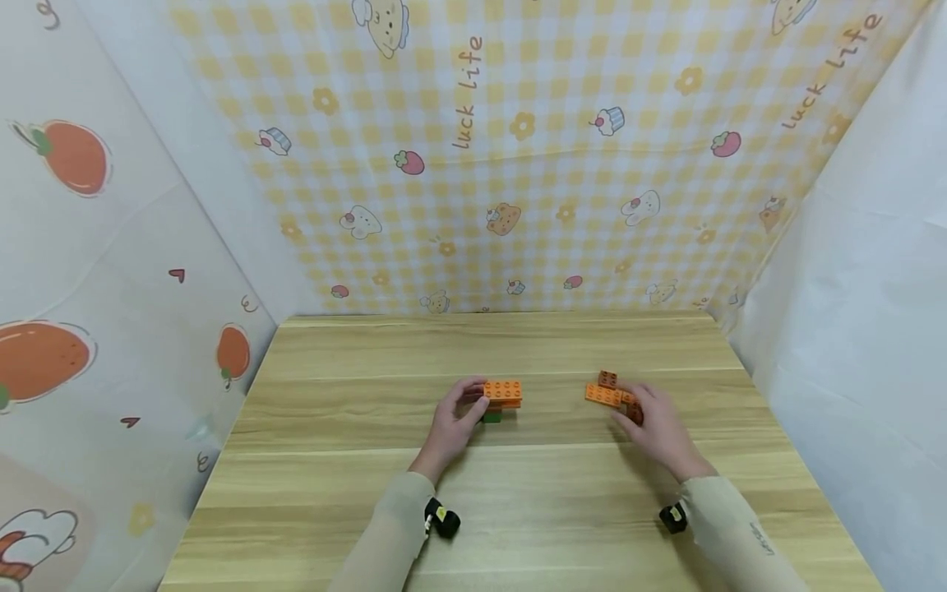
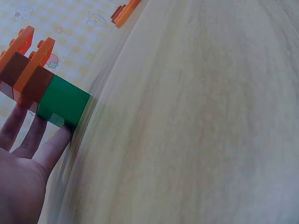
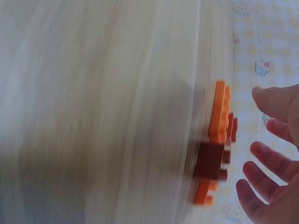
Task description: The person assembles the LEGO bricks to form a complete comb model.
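Observation:
My left hand (image 1: 453, 423) grips a stack of toy building bricks (image 1: 503, 390), thumb on the near side and fingers round the other. From the bottom up, the stack has a green brick (image 2: 64, 101), a brown brick (image 2: 38, 85), an orange plate, another brown brick and an orange plate on top. The green brick stands at the table surface. Over a small group of loose bricks, my right hand (image 1: 658, 427) hovers with its fingers spread. Those are an orange plate (image 3: 218, 112), two brown bricks, one nearest (image 3: 209, 161), and another orange piece (image 3: 203, 193), partly covered in the head view.
The bricks are on a wood-grain table (image 1: 547, 510). Behind it hangs a yellow checked cloth (image 1: 473, 181) with cartoon prints. White sheets close off the left (image 1: 148, 247) and right (image 1: 843, 288) sides.

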Available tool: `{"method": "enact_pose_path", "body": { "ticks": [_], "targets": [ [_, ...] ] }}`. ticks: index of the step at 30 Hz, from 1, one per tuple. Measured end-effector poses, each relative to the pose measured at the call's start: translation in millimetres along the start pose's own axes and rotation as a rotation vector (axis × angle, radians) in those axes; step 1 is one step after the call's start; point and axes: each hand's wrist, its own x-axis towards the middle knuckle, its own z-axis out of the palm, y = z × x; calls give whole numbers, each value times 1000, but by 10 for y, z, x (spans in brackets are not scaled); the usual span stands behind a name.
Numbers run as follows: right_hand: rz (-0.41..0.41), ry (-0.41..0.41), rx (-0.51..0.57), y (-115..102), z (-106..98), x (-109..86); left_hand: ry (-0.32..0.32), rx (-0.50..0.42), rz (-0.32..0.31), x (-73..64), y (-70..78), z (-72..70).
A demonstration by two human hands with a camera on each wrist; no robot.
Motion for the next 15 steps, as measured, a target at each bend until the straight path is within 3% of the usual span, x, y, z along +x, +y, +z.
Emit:
{"method": "enact_pose_path", "body": {
  "ticks": [15],
  "targets": [
    [63,-89,-63,156,-66,-75,-28,34,39,-3,-8,-33]
  ]
}}
